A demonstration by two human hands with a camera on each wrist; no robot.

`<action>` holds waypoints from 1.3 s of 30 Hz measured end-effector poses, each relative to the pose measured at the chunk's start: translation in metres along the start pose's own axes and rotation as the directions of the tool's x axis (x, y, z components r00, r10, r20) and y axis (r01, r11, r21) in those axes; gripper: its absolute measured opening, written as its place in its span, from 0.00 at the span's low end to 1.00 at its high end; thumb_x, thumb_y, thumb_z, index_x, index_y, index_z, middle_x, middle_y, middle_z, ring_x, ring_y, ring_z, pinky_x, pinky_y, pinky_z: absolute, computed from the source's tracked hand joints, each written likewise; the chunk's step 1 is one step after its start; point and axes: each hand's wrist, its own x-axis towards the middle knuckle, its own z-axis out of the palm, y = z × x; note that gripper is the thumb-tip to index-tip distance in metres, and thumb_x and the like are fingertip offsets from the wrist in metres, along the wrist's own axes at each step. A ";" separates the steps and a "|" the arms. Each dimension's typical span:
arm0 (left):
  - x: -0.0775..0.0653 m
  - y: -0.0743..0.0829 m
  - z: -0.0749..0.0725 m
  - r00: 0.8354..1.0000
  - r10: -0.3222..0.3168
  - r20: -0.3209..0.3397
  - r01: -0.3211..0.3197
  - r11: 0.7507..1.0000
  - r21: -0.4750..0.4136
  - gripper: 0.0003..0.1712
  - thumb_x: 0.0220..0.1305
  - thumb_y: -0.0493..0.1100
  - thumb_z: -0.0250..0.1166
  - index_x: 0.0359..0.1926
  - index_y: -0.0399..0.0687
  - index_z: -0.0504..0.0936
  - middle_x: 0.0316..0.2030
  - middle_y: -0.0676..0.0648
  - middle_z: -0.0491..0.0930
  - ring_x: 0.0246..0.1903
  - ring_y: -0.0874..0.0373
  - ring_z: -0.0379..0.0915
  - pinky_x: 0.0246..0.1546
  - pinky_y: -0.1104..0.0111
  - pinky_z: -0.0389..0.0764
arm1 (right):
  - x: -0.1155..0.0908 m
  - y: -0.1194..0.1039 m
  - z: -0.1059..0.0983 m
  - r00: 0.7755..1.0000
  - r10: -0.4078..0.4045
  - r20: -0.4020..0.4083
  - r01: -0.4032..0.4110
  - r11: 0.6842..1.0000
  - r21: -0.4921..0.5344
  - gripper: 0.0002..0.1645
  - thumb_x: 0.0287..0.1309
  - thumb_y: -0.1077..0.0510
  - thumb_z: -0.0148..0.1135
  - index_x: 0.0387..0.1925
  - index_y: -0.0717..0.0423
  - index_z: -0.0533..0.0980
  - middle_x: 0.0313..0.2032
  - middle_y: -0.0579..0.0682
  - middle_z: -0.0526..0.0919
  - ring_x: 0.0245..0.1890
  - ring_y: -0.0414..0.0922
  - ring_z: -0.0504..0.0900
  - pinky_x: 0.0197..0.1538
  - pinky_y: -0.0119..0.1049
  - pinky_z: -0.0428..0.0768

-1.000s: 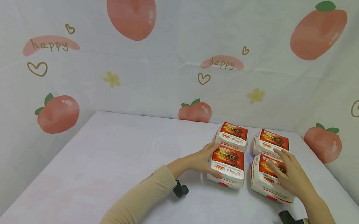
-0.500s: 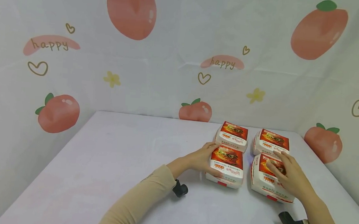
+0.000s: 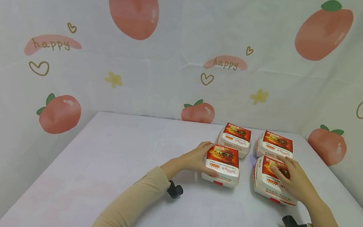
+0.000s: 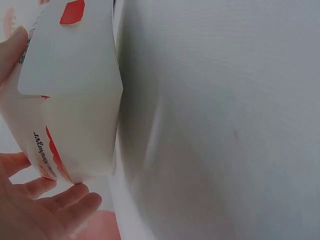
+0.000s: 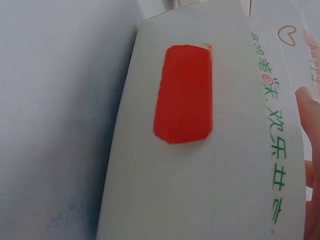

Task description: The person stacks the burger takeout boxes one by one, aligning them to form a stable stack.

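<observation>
My left hand (image 3: 194, 159) grips the front left hamburger box (image 3: 223, 167) from its left side, thumb on the near face and fingers behind. In the left wrist view this white carton (image 4: 75, 127) has a red tab, and its lower edge is close over the table. Over the front right hamburger box (image 3: 267, 184) rests my right hand (image 3: 297, 181), its fingers loosely spread across the top. The right wrist view shows that carton (image 5: 230, 165) with its red tab and green lettering; only part of the hand is visible at the right edge.
Behind stand two more hamburger boxes, one at the back left (image 3: 234, 140) and one at the back right (image 3: 275, 144). All are on a white-covered table (image 3: 128, 145). A white cloth backdrop (image 3: 172, 56) printed with peaches rises past the far edge.
My left hand has moved left with the front left box, widening the gap between the two front boxes. The right hand and the other boxes have stayed in place.
</observation>
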 end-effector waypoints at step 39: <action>-0.078 -0.045 -0.056 0.977 -0.111 -0.182 0.092 0.989 -0.112 0.63 0.43 0.55 0.75 0.73 0.47 0.44 0.71 0.44 0.46 0.66 0.48 0.54 0.65 0.49 0.65 | 0.004 0.008 0.011 0.998 -0.053 -0.041 0.053 0.999 -0.008 0.40 0.64 0.41 0.50 0.63 0.69 0.60 0.59 0.78 0.58 0.57 0.74 0.57 0.54 0.75 0.59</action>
